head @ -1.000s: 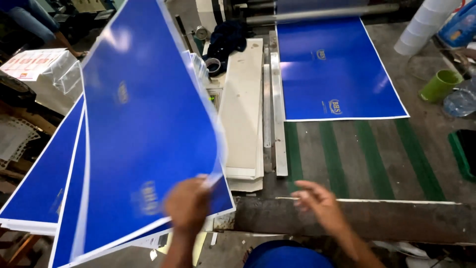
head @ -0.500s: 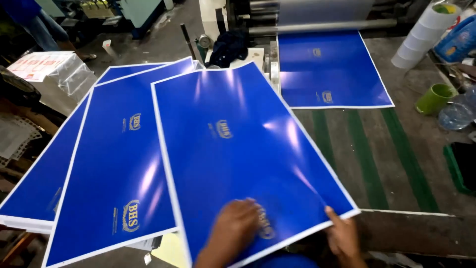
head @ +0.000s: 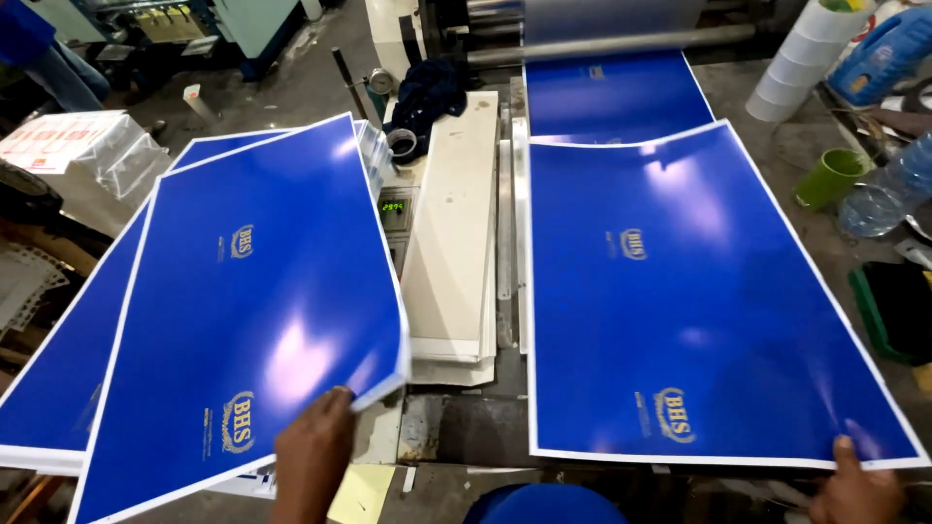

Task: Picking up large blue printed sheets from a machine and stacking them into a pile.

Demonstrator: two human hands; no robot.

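L hand grip holds blue stack; R hand grip pins blue sheet; green cup nearby.

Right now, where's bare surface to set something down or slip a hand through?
Free: the white slab between the stack of blue sheets and the blue sheet on the feed table; also grey table between that sheet's right edge and the green cup. Crowded: far right, with plastic bottle and white rolls. Left hand grips the stack; right hand pins the sheet's corner.
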